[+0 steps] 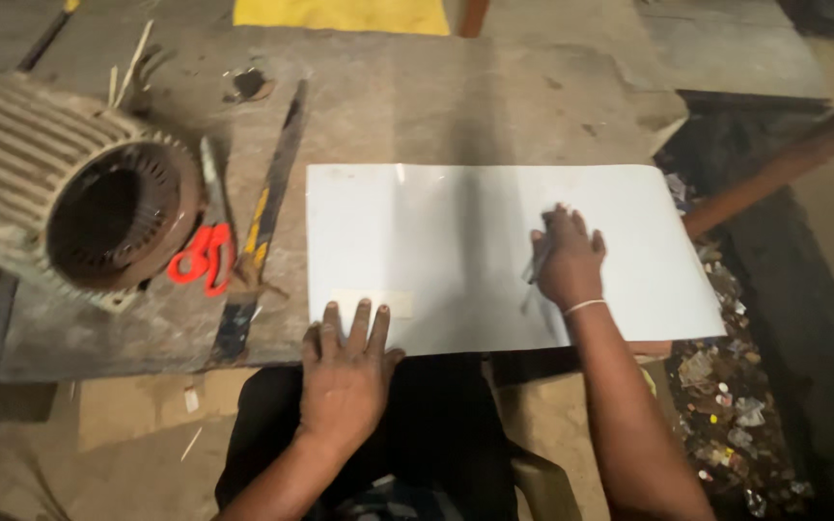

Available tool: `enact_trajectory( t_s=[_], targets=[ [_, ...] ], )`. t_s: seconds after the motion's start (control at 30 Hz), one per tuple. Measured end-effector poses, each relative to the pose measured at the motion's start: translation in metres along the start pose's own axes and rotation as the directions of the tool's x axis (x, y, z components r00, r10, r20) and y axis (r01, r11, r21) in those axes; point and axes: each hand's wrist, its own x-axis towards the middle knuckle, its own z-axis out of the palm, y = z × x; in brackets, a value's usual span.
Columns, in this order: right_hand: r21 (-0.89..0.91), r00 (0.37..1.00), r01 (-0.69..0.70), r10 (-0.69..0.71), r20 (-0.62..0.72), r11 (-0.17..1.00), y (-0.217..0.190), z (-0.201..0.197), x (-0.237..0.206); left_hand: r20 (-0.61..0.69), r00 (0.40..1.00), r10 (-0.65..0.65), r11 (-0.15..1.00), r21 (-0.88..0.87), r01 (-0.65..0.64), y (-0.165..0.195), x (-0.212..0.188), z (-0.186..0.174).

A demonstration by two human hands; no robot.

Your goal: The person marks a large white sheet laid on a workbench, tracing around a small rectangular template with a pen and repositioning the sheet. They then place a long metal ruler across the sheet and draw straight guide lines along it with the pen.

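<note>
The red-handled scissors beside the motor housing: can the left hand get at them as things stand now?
Probably yes. The left hand lies flat on the white sheet, holding nothing, and only bare bench and a flat metal bar lie between it and the scissors.

Sheet (456,241): we see its middle bare between the left hand (345,371), flat on the near edge, and the right hand (567,265), closed on a pen (536,265) toward the right.
Left of sheet: narrow strip of bench (485,106), then the long blade (261,227) lying lengthwise blocks sideways passage.
Further left: scissors (203,256) just beside the blade; motor housing (69,198) fills the left end.
Behind sheet: we note open bench to the far edge.
Right of sheet: bench ends; rod (784,159) slants across, debris (726,405) below.
</note>
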Motion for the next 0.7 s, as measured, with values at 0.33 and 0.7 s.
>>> enact_trajectory(
  t_s=[0.33, 0.7],
  targets=[
    [0.539, 0.798, 0.493, -0.601, 0.031, 0.683, -0.139, -0.065, -0.095, 0.049, 0.994, -0.098, 0.995, -0.017, 0.099, 0.004, -0.021, -0.001],
    [0.525, 0.809, 0.490, -0.587, 0.024, 0.696, -0.173, -0.074, -0.104, 0.058, 0.995, -0.081, 0.996, -0.034, 0.083, 0.004, -0.038, 0.009]
  ],
)
